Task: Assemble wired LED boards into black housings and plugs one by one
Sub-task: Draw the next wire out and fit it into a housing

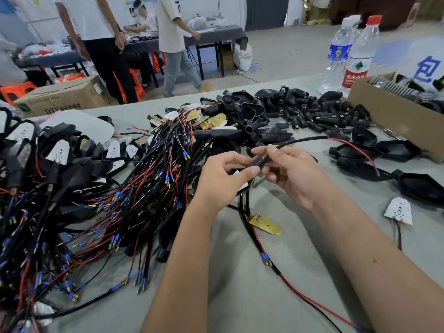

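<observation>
Plug (260, 161), a small black ribbed one, sits right in the middle of the shot, pinched between both hands just above the worktop (252, 296). Left hand (224, 180) has its thumb and curled fingers on the plug's left end, right hand (292, 173) grips the other end with thumb and fingertips. A black cable (302, 140) runs out from the right hand's fingers toward the right and splits into a red wire (355, 150) with a blue tip. Under the hands, more black cable loops down to a gold-coloured LED board (265, 224) lying flat on the worktop. Off to the right there's a white LED board (398, 211) with short wires, near some empty black housings (398, 150). Behind the hands is a heap of housings and loose plugs (312, 111), and left of them a big tangle of black and red wires (120, 200). Far right: a cardboard box (394, 116) and two water bottles (348, 54).
</observation>
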A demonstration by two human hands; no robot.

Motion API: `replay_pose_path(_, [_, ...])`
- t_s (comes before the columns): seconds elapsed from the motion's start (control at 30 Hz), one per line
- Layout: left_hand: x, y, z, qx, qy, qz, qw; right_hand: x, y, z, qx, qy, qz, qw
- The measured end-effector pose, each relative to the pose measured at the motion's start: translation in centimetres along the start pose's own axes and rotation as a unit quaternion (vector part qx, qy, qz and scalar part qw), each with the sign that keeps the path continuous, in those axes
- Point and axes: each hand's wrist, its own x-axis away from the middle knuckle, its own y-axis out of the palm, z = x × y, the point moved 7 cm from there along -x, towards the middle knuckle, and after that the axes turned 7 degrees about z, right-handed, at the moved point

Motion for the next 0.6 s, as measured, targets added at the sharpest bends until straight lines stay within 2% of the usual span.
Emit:
replay_pose_path(0.1, [-0.1, 0.1, -0.2, 0.007, -0.001, -0.002, 1.0, -0.1, -0.2, 0.0, 0.016, -0.016, 0.035, 0.999])
replay_pose_path(0.27, [0.0, 0.2, -0.4, 0.031, -0.017, -0.01, 0.999, -0.1, -0.2, -0.1, -0.004, -0.018, 0.043, 0.999])
replay_pose_path(0.43, [0.9, 0.0, -1.5, 0.135, -0.147, -0.081, 0.977, -0.4, -1.5, -0.6, -0.036, -0.034, 0.089, 0.995])
replay_pose_path(0.6, [0.9, -0.8, -2.1, 0.164, -0.191, -0.057, 0.966, -0.3, -1.6, -0.9, -0.08, -0.037, 0.112, 0.99])
